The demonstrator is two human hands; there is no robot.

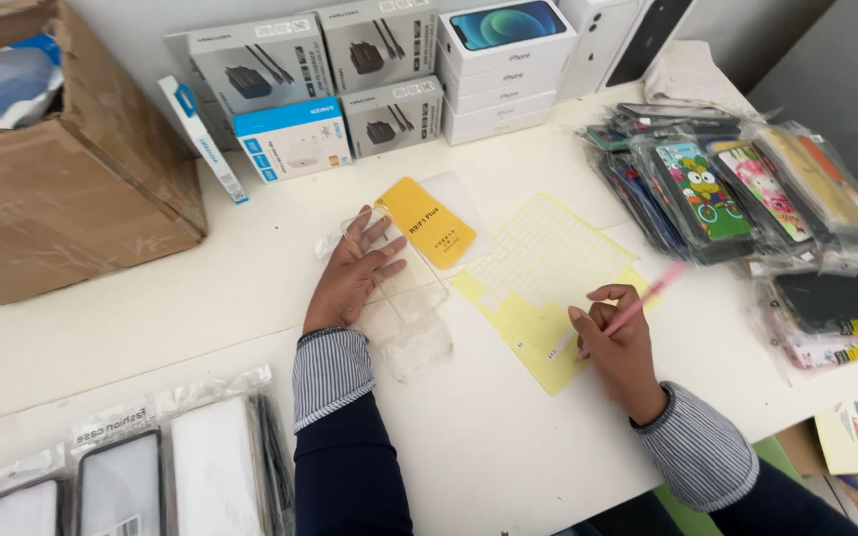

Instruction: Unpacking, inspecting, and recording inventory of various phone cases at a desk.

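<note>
Pressing clear sleeve [404, 298] with yellow card [429, 222] inside, left hand [352, 278] flat, spread; right hand [620, 342] gripping pink pen [647, 296].

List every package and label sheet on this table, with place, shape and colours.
Charger boxes: back centre, grey and blue-white, stacked.
Phone boxes: back, white, stacked flat.
Cardboard box: far left, brown, open.
Bagged phone cases: right, colourful, fanned out.
Yellow card: beside left hand.
Yellow label sheet: under right hand, which holds a pink pen.
</note>
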